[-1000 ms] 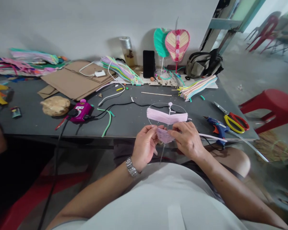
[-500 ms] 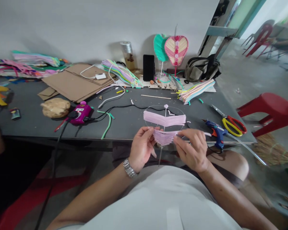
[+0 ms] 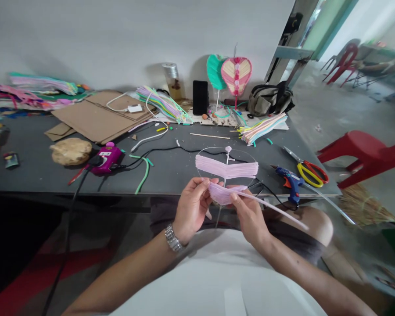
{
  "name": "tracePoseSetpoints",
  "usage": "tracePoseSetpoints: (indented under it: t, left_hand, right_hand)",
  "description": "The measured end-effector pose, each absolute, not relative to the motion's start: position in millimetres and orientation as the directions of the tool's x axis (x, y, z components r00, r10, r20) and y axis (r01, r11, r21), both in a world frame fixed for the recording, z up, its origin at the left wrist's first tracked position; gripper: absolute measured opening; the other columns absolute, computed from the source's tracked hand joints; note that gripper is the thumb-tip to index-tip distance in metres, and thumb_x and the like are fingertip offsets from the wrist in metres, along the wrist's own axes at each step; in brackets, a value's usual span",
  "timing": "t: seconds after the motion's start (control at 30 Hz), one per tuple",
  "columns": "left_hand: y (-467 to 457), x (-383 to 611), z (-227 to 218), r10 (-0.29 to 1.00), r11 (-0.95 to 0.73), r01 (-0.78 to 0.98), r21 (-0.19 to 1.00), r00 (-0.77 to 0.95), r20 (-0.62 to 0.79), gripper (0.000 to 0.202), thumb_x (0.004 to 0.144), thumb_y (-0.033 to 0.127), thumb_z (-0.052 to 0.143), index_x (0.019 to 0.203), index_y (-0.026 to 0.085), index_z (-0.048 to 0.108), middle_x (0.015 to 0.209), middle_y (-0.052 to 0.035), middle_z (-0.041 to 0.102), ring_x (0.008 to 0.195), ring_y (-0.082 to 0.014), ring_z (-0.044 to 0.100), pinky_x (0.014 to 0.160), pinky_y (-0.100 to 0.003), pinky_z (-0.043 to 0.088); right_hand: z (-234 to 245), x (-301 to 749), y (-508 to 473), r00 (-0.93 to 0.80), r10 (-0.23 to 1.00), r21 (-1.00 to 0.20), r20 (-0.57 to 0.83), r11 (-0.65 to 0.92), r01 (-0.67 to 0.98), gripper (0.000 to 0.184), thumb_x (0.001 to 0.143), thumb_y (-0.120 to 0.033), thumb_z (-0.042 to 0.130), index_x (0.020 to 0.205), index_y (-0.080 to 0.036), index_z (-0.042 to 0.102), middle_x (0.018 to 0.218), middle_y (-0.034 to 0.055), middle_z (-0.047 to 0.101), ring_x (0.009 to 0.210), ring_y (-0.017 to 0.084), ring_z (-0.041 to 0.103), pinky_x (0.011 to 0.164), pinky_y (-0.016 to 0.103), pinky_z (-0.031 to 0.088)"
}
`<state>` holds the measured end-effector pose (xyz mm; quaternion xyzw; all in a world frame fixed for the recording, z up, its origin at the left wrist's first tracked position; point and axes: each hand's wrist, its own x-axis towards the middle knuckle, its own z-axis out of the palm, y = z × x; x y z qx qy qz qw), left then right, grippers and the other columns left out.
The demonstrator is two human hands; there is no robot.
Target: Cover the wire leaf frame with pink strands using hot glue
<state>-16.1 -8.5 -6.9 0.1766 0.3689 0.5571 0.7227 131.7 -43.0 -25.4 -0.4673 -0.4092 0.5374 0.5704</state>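
Observation:
Between my hands is a half-made fan [image 3: 210,165]: a round wire frame with pale pink pipe cleaners bent across it in a shallow V, in an upper band and a lower band. My left hand [image 3: 193,206], with a metal watch at the wrist, pinches the left edge of the lower band. The fingers of my right hand [image 3: 250,215] are closed at the band's right side, thumb on top. One loose pink pipe cleaner [image 3: 276,207] runs from the lower band past my right hand, its free end sticking out to the right. My fingers hide part of the band.
A blue glue gun [image 3: 291,183] and scissors [image 3: 307,170] lie to the right. Bundles of pipe cleaners [image 3: 263,128], a phone [image 3: 200,97] and two finished fans [image 3: 236,75] are at the back. A purple power socket [image 3: 107,159], its cord and cardboard [image 3: 102,116] are on the left.
My right hand has moved left and lower, closing on the lower band. The loose pipe cleaner now stretches out long to the right. My left hand keeps its pinch. The view has shifted slightly.

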Motion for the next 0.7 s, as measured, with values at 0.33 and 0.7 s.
tracePoseSetpoints:
  t: [0.33, 0.7]
  left_hand:
    - [-12.2, -11.6, -4.5, 0.948, 0.304, -0.637, 0.708, 0.13, -0.29, 0.038, 0.071, 0.035, 0.091, 0.086, 0.019, 0.06, 0.089, -0.005, 0.08, 0.082, -0.0212, 0.077, 0.061, -0.025, 0.055]
    - [-11.3, -10.3, -4.5, 0.946, 0.306, -0.642, 0.703, 0.124, -0.299, 0.039, 0.069, 0.037, 0.091, 0.086, 0.018, 0.06, 0.08, 0.0001, 0.074, 0.079, -0.0177, 0.076, 0.062, -0.022, 0.053]
  right_hand:
    - [-26.0, 126.9, -26.6, 0.185, 0.968, -0.921, -0.17, -0.089, -0.379, 0.026, 0.067, -0.035, 0.089, 0.074, -0.02, 0.069, 0.07, -0.0013, 0.067, 0.064, 0.014, 0.057, 0.065, 0.028, 0.045]
    - [-25.3, 127.1, -25.5, 0.177, 0.967, -0.903, -0.181, -0.092, -0.419, 0.021, 0.067, -0.033, 0.085, 0.071, -0.022, 0.067, 0.069, -0.0017, 0.066, 0.063, 0.016, 0.056, 0.062, 0.028, 0.043]
